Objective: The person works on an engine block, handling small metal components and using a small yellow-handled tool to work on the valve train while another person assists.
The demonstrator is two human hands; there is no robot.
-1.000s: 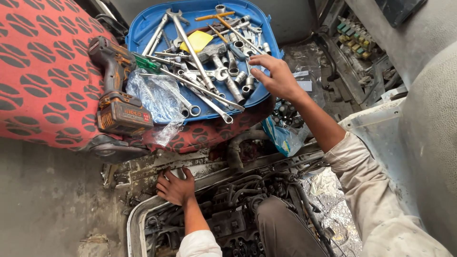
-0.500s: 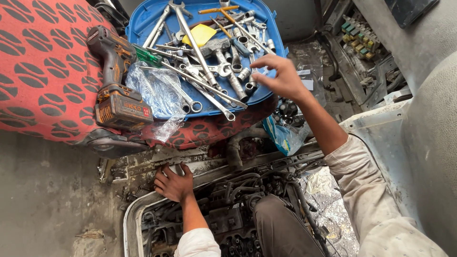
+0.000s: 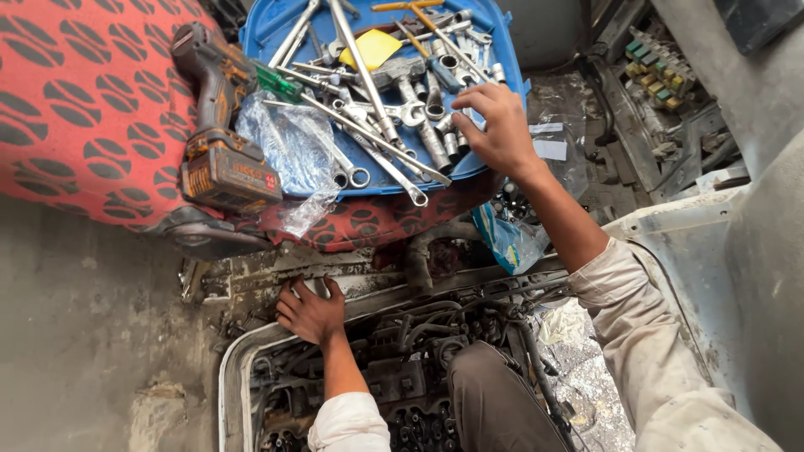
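Item: sockets (image 3: 452,138) and short steel tools, loose, at the near right edge of the blue tray (image 3: 502,50). My right hand (image 3: 502,134) hovers over them, fingers spread and curled downward, tips at or just above the metal; I cannot tell whether a piece is already pinched. Nothing is visibly lifted.

Handling, as I judge it: small, dense, rigid steel, heavy for its bulk; polished and probably oily, so slippery. Not fragile. The pieces lie tangled, so pulling one may drag or roll its neighbours. I would take a socket across its barrel between thumb and two fingers, not by the rim.

Adjacent in the tray: long combination wrenches (image 3: 368,142) lying crossed and diagonal, a yellow cloth or card (image 3: 373,48) towards the far side, a green-handled screwdriver (image 3: 276,81) at the left edge.

Beside the tray, left: crumpled clear plastic bag (image 3: 289,146), partly over the tray's edge; cordless drill (image 3: 219,125), orange and black, lying on the red patterned seat cover (image 3: 75,100).

Below: my left hand (image 3: 311,311), flat and gripping nothing, braced palm-down on the grimy metal ledge (image 3: 251,285) bordering the open engine bay (image 3: 402,368). A blue plastic bag (image 3: 511,243) hangs near my right forearm.
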